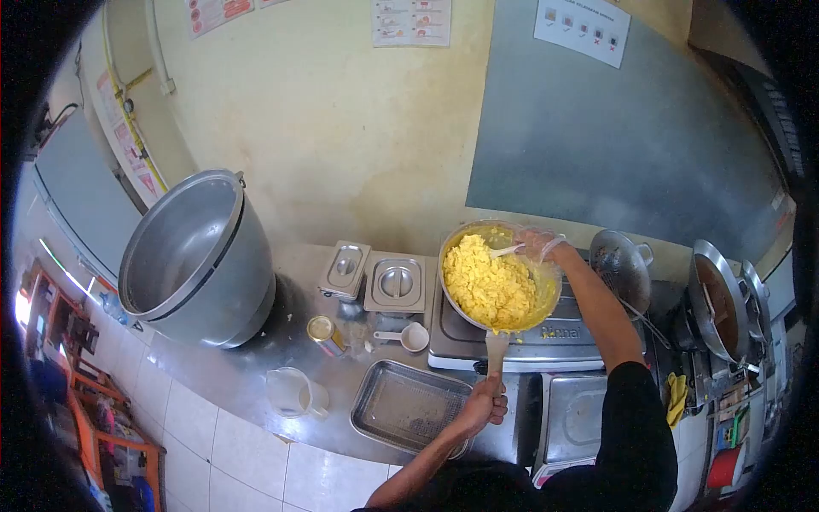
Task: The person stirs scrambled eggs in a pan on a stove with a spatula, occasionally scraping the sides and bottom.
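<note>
1. Nearest the person, the left hand (485, 404) is closed around the end of the wooden handle (496, 348), fingers wrapped tight.
2. Just left of that hand lies a metal tray (409, 405) on the steel counter (256, 358), with a clear jug (294, 392) further left.
3. The handle leads up to the pan (547, 293), which sits on the stove (554, 339).
4. The pan's long axis runs near to far: the handle points back at the person and the bowl points towards the wall.
5. Judgement: the pan is rigid and front-heavy with its load. The handle is the only sound grip, since the rim is likely hot.
6. The scrambled egg (490, 286) fills the bowl. It looks soft, crumbly and easily spilled.
7. At the far rim, the gloved right hand (537, 243) grips a white utensil (505, 251), fingers closed on it, its tip in the egg.
8. Beyond stand two lidded containers (397, 282) and a large tilted pot (200, 256).
</note>
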Demonstrator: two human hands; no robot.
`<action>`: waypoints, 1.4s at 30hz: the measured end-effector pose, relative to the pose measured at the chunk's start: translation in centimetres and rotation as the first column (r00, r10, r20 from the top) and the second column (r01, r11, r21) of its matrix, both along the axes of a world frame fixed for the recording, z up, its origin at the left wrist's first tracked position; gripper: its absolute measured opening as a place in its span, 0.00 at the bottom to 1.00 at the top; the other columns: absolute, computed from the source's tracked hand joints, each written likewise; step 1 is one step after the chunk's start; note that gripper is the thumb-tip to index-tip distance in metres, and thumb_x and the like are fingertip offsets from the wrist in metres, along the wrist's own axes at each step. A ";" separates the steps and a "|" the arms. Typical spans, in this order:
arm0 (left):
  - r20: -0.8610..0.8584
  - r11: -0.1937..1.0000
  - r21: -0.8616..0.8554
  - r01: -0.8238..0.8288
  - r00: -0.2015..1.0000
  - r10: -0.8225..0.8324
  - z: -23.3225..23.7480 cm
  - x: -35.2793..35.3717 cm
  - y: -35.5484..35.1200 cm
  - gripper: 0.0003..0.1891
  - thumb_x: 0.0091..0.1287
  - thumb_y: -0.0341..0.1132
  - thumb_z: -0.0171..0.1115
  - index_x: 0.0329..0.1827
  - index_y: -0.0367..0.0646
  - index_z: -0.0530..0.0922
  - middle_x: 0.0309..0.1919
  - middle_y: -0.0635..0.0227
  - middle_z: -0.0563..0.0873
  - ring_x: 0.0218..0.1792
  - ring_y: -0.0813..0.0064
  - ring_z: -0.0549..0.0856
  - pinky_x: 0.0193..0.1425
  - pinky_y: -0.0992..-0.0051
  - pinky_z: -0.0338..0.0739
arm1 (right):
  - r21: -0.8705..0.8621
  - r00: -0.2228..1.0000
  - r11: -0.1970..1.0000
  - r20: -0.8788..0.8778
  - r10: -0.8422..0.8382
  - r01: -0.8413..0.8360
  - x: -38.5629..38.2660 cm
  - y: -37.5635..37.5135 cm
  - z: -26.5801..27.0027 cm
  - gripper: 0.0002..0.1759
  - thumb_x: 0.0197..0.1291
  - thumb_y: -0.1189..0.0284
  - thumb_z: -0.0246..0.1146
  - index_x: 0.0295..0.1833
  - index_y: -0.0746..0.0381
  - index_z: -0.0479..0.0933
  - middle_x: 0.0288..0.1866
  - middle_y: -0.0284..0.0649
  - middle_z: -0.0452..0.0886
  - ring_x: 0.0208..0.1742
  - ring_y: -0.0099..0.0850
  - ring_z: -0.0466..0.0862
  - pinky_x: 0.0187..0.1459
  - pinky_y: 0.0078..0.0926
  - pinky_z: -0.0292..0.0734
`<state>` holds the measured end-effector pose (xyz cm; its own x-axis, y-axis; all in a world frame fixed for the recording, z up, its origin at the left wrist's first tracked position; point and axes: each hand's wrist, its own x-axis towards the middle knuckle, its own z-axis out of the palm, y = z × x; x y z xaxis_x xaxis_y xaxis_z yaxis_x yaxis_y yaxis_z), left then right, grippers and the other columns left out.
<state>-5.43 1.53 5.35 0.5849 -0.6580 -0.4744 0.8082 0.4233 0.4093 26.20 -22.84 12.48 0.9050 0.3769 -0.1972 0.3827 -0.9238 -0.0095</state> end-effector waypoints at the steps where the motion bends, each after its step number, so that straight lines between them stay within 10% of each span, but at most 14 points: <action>1: 0.009 1.000 -0.003 0.004 1.000 -0.004 -0.1 0.1 0.1 0.22 0.74 0.59 0.43 0.38 0.49 0.65 0.20 0.80 0.61 0.18 0.86 0.59 0.19 0.81 0.52 | -0.032 0.999 0.999 -0.014 0.042 -0.043 0.5 0.2 -0.3 0.17 0.63 0.60 0.62 0.52 0.59 0.79 0.52 0.48 0.80 0.55 0.45 0.79 0.57 0.44 0.73; 10: -0.001 1.000 0.002 -0.006 1.000 0.006 0.0 0.1 0.2 0.22 0.74 0.59 0.45 0.41 0.48 0.64 0.20 0.81 0.60 0.17 0.87 0.58 0.19 0.81 0.52 | -0.245 0.888 0.914 0.256 0.381 -0.322 -8.1 2.7 6.8 0.11 0.61 0.67 0.58 0.43 0.62 0.78 0.42 0.46 0.83 0.41 0.43 0.84 0.41 0.41 0.81; 16: 0.013 0.999 -0.021 -0.027 1.000 0.027 -0.1 0.1 0.3 0.20 0.75 0.57 0.45 0.42 0.47 0.65 0.20 0.81 0.59 0.17 0.87 0.57 0.19 0.81 0.51 | -0.273 0.811 0.939 0.487 0.322 -0.209 -16.3 1.3 11.9 0.07 0.59 0.73 0.56 0.36 0.63 0.79 0.28 0.45 0.81 0.33 0.42 0.85 0.32 0.38 0.82; 19: 0.023 0.999 -0.033 -0.040 0.999 0.040 -0.1 -0.1 0.2 0.20 0.75 0.57 0.45 0.42 0.47 0.65 0.20 0.81 0.59 0.17 0.87 0.57 0.18 0.82 0.50 | -0.212 0.841 0.908 0.347 0.415 -0.361 -18.3 -0.2 10.5 0.07 0.58 0.74 0.56 0.36 0.63 0.79 0.26 0.45 0.81 0.33 0.42 0.85 0.32 0.39 0.82; 23: 0.043 0.998 -0.030 -0.062 0.997 0.064 -0.4 -0.3 -0.1 0.21 0.75 0.57 0.45 0.42 0.47 0.65 0.21 0.80 0.60 0.17 0.88 0.57 0.18 0.82 0.49 | -0.246 0.900 0.907 0.190 0.392 -0.343 -20.0 3.9 6.8 0.06 0.57 0.75 0.56 0.38 0.62 0.78 0.32 0.46 0.82 0.32 0.43 0.86 0.32 0.40 0.82; 31: 0.078 0.992 -0.021 -0.120 0.989 0.122 -0.7 -1.0 -0.4 0.21 0.75 0.56 0.45 0.42 0.46 0.66 0.21 0.81 0.60 0.18 0.88 0.57 0.18 0.84 0.49 | -0.167 0.871 0.977 0.450 0.196 -0.134 -12.6 5.0 -1.0 0.06 0.58 0.75 0.55 0.37 0.62 0.78 0.32 0.46 0.83 0.33 0.42 0.86 0.33 0.40 0.81; 42: 0.037 0.993 -0.078 -0.086 0.995 0.089 -1.0 -0.9 -0.7 0.20 0.75 0.55 0.46 0.43 0.45 0.65 0.21 0.80 0.60 0.18 0.88 0.58 0.18 0.83 0.50 | -0.095 0.812 0.992 0.583 -0.015 0.087 -13.0 1.2 4.9 0.09 0.57 0.72 0.55 0.34 0.61 0.81 0.32 0.48 0.84 0.35 0.44 0.86 0.37 0.43 0.80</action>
